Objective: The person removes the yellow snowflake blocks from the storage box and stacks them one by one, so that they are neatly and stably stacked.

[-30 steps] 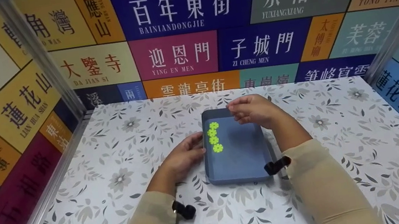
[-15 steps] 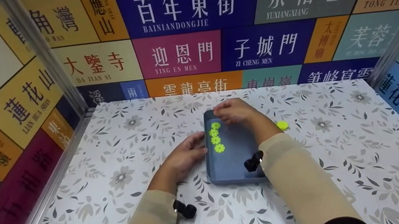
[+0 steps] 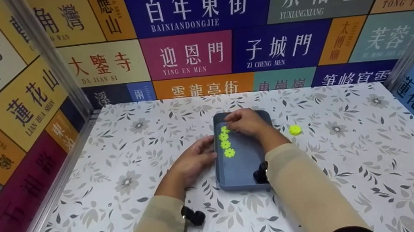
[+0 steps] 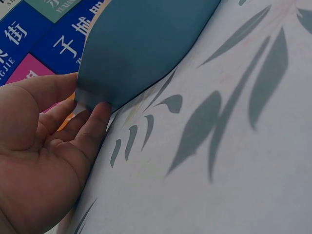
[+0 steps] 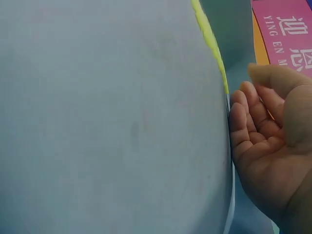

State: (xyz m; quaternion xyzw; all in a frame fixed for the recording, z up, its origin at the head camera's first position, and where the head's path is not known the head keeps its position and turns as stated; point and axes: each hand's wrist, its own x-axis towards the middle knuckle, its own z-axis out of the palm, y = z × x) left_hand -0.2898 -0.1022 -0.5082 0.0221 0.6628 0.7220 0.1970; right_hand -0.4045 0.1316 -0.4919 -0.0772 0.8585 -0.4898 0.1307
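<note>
Logged from my remote seat: one blue-grey tray (image 3: pixel 239 174), lying on a leaf-patterned cloth (image 3: pixel 101 167) between the two hands. Left hand (image 3: pixel 191 163): relaxed and part-spread, gripping nothing, fingertips against the tray's near wall — placed there, I judged, to steady it against sliding. Right hand (image 3: pixel 247 122): reaching over the tray, fingers loosely curled, tips at the far end of the flower row; whether they pinched anything I could not tell. Yellow-green flowers (image 3: pixel 225 145): about four, in a crooked line inside the tray, just across the wall from the left fingertips, seemingly lined up on purpose. One yellow-green piece (image 3: pixel 295 130): outside the tray, right of the right hand, perhaps kept within its easy reach.
</note>
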